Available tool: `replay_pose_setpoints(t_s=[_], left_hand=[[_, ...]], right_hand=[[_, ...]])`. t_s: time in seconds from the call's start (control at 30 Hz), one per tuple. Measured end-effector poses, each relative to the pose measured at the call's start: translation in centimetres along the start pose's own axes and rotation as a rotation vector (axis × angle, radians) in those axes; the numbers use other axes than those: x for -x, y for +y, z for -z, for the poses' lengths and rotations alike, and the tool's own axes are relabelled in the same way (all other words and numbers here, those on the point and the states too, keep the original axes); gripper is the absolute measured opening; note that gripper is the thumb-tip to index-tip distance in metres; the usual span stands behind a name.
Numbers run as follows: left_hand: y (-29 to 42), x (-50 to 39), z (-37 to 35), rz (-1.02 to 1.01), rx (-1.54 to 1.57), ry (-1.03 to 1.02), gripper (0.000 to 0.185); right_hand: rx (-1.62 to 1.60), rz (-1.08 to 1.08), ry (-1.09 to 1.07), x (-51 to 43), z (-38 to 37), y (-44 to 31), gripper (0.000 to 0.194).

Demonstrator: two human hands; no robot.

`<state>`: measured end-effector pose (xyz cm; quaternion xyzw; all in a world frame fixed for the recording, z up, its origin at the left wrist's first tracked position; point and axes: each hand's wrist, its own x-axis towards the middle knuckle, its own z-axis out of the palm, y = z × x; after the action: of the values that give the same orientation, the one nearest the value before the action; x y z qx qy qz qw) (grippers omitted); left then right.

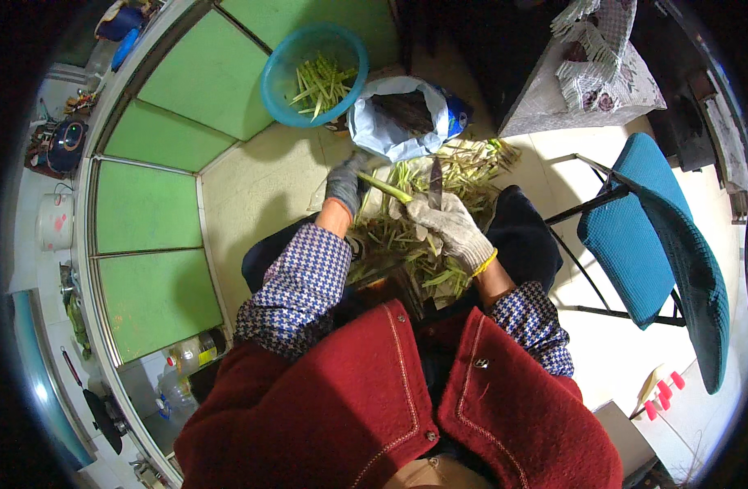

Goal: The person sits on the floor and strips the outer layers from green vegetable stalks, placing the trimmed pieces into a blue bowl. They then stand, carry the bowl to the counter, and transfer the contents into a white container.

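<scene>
My left hand (347, 183), in a dark grey knit glove, holds one end of a long green plant stalk (383, 186). At the stalk's thicker end, my right hand (444, 226), in a whitish knit glove with a yellow cuff, grips a knife whose dark blade (435, 183) points away from me. The right fingers also touch the stalk. Below and behind my hands lies a heap of green and brownish peelings (471, 165) on the floor. Beyond them stands a bag with a white lining (389, 143), its mouth open on dark contents. A blue plastic basin (267, 91) holds pale green stalk pieces (322, 85).
Green cabinet panels (147, 202) line the left side under a counter. A teal folding chair (630, 226) stands at the right, near a cloth-covered piece of furniture (594, 98). Plastic bottles (187, 354) stand at the lower left. My knees flank the peelings.
</scene>
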<state>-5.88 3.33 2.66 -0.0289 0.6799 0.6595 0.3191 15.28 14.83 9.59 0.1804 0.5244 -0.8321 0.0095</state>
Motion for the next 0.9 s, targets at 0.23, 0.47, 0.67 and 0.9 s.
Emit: replay_pose_setpoints(t_s=[0.23,0.47,0.67,0.9], left_hand=[[0.9,3.9,2.1,-0.261,-0.566,-1.014,0.033],[-0.4,8.2,-0.7,0.285,-0.348,-0.650,0.018],[-3.6,9.2,-3.0,0.126,-0.530,-0.527,0.016],[-3.3,9.6,-3.6,0.286,-0.362,-0.543,0.019]], right_hand=[[0.136,0.051,-0.123,0.2,2.9,-0.1,0.027],[0.985,0.067,0.645,-2.8,3.4,4.2,0.031],[1.213,-0.134,0.155,-2.3,0.5,6.0,0.024],[1.328,-0.273,0.269,-3.5,1.2,7.1,0.021]])
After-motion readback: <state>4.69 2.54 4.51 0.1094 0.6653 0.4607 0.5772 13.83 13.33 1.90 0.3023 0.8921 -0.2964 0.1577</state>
